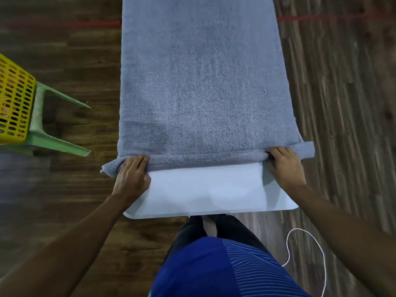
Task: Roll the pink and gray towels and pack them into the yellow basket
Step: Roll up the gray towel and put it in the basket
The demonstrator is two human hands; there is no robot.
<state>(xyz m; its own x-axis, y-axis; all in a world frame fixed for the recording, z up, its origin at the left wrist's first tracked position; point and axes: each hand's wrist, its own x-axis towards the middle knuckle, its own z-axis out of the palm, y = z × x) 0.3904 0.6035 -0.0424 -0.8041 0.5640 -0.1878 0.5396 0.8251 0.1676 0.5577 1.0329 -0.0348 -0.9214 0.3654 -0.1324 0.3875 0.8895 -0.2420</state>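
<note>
The gray towel [203, 82] lies spread lengthwise along a narrow white table [205, 189], stretching away from me. Its near end is turned over into a thin roll [205, 160] running across the table. My left hand [132, 174] grips the roll's left end, fingers curled over it. At the roll's right end my right hand [285, 166] grips it the same way. The yellow basket [12, 99], with a perforated wall, stands at the far left on a green plastic stool [49, 142]. Something pink shows faintly through its holes. No pink towel is otherwise in view.
Dark wooden floor surrounds the table. A white cord [308, 249] loops on the floor at the lower right. A red line [96, 24] crosses the floor behind the table. My legs and blue shirt [214, 269] fill the bottom middle.
</note>
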